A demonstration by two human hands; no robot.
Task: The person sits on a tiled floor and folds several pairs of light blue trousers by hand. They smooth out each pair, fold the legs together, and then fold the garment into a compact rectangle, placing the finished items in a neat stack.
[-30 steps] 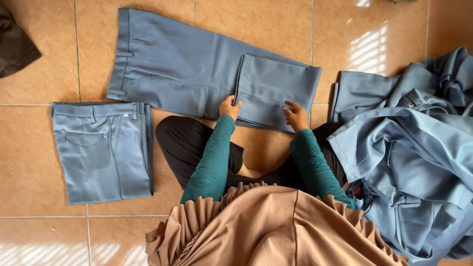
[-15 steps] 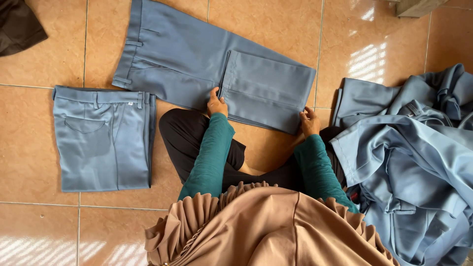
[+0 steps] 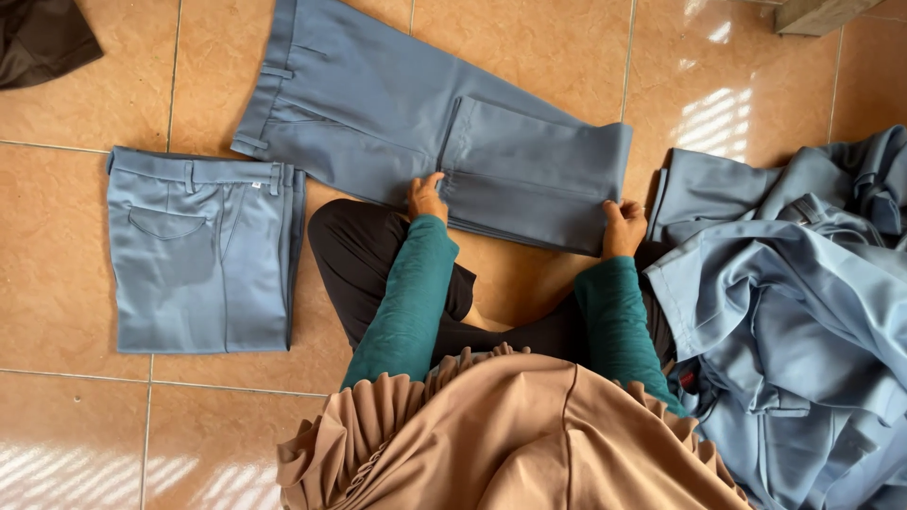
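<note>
So: glossy tan tile floor (image 3: 76, 246), grout lines visible. Heap of smooth slate-blue garments (image 3: 803, 312) at right, rumpled. Blue-grey trousers (image 3: 378, 113) lie flat on the floor ahead, leg end doubled back into a crisp rectangle. Folded trousers (image 3: 203, 250), neat square with welt pocket, sit left, apart. Left hand (image 3: 425, 196) grip pinches the fold's near edge; right hand (image 3: 624, 227) grip clenched on the fold's right corner. Dark cloth (image 3: 38, 38) in the top-left corner.
</note>
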